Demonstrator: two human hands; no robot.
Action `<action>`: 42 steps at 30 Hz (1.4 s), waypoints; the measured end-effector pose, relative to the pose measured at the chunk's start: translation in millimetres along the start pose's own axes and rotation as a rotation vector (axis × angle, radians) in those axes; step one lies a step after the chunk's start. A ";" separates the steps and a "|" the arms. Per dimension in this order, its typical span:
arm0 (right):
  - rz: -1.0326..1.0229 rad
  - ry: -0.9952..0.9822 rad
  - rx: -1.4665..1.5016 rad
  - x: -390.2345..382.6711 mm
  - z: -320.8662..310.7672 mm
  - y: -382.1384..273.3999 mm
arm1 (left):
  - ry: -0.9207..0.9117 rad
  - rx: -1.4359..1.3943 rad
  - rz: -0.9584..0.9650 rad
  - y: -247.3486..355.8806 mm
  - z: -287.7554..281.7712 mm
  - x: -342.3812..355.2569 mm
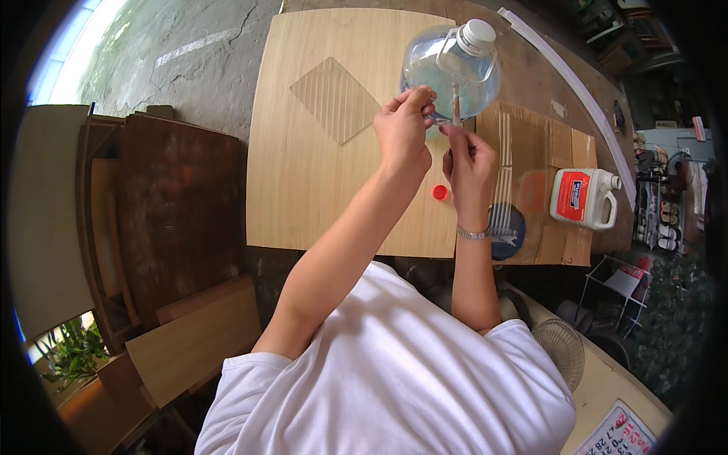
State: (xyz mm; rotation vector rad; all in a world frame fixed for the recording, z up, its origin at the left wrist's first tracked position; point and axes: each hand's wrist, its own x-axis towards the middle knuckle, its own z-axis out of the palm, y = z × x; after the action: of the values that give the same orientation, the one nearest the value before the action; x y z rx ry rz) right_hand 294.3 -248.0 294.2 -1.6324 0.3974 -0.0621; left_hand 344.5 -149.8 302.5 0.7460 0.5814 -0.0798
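In front of the large clear water jug (425, 57) with a white cap, both hands are raised close together. My left hand (406, 133) is closed in a pinch; a clear bluish edge shows by its fingertips, but what it grips cannot be made out. The fingers of my right hand (469, 155) are closed around a slim, upright stick-like thing (456, 106), pale and brownish, whose kind is unclear. Below the hands a small red cap (440, 192) lies on the pale wooden board (303, 205). A clear rectangular panel (334, 100) rests left of them.
Flattened cardboard (565, 144) lies at the right, bearing a white jug (584, 199) with a red label. A dark blue round object (508, 233) and thin pale strips (503, 159) are beside my right wrist. A long white strip (580, 98) runs along the far right.
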 end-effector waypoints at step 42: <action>0.011 -0.122 0.250 13.8 -15.3 -1.1 | -0.022 0.046 0.062 -8.7 14.7 12.2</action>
State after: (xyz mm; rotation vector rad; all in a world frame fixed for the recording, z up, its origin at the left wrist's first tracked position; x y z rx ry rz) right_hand 303.2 -266.6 294.3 -1.3800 0.2919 -0.0032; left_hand 359.2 -164.3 299.4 0.8058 0.5366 -0.0442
